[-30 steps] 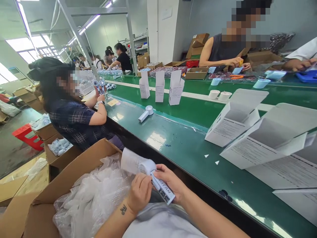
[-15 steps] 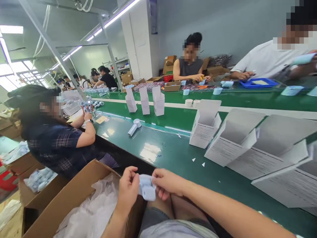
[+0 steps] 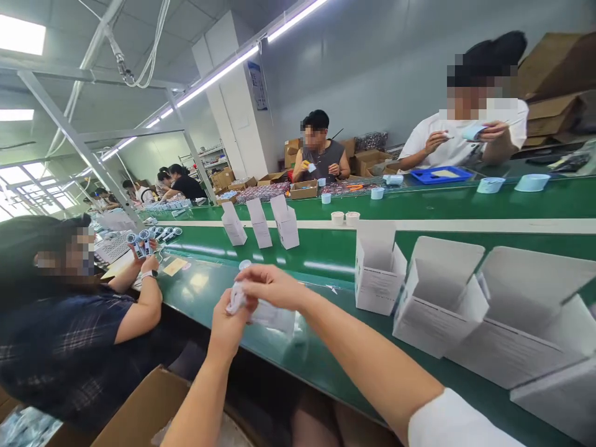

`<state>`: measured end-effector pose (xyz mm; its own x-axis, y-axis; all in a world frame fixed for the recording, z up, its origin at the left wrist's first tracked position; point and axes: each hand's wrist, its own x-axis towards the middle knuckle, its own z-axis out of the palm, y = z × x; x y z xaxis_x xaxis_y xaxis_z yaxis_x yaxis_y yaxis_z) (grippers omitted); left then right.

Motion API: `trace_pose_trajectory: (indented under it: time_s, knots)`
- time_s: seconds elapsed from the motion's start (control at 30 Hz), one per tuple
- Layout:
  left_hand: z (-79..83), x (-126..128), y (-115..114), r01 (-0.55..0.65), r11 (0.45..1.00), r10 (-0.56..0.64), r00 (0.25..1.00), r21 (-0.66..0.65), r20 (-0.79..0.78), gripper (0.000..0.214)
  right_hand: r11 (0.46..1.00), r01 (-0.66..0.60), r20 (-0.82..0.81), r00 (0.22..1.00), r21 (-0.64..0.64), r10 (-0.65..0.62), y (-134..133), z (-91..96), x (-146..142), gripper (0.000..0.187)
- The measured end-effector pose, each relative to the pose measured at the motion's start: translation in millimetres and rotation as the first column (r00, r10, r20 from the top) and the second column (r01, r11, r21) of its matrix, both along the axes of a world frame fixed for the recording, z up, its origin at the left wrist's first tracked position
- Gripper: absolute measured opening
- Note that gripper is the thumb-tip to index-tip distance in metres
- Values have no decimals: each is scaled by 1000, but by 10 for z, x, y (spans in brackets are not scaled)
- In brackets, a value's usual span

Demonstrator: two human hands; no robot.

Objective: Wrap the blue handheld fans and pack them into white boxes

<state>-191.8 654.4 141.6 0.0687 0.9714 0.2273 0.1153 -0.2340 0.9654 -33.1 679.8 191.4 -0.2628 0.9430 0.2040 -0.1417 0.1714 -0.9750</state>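
Note:
My left hand (image 3: 228, 326) is closed around a pale, whitish piece (image 3: 236, 298) above the near edge of the green work surface. Its exact kind is hidden by the fingers. Right above it, my right hand (image 3: 272, 285) bends over with its fingertips closed at the same piece. A clear plastic bag (image 3: 277, 318) spreads out below the right hand. Just behind the right hand, the round end of a light-blue device (image 3: 244, 265) shows on the surface; the rest of it is covered.
Open white boxes (image 3: 379, 279) stand in a row on the right, with smaller white cartons (image 3: 285, 223) farther back. A cardboard box (image 3: 139, 410) is at lower left. A co-worker (image 3: 60, 329) sits close on the left; others work across the green belt (image 3: 321, 243).
Both hands have moved up and forward from above my lap to over the work surface, carrying the pale piece. My right hand now overlaps the left, and the view has shifted.

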Motion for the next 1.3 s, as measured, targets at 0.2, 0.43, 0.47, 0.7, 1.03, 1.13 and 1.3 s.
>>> trace_pose_trajectory:
  time_s: [0.2, 0.43, 0.47, 0.7, 1.03, 1.13, 1.3]
  knots:
    - [311, 43, 817, -81, 995, 88, 989, -61, 119, 48, 456, 885, 2, 458, -90, -889, 1577, -203, 952, 44]
    - [745, 424, 1858, -105, 994, 107, 951, -24, 288, 32, 348, 937, 124, 345, 8, -930, 2624, -621, 1344, 22]
    - [798, 526, 1983, -106, 994, 106, 939, -21, 328, 29, 343, 939, 139, 336, 35, -932, 2633, -662, 1354, 16]
    - [879, 1388, 2566, 41, 996, -71, 873, 74, 482, 21, 256, 930, 181, 213, 263, -960, 2120, -794, 1344, 20]
    - [970, 1788, 2583, 133, 870, 314, 592, 475, -742, 11, 266, 897, 140, 230, 352, -963, 1863, -833, 1337, 27]
    - [1027, 2057, 2482, 166, 858, 387, 413, 486, -825, 22, 262, 895, 140, 226, 361, -964, 1823, -826, 1338, 28]
    - [946, 2428, 2346, 158, 819, 484, 328, 552, -811, 33, 274, 871, 161, 227, 407, -960, 1796, -816, 1369, 23]
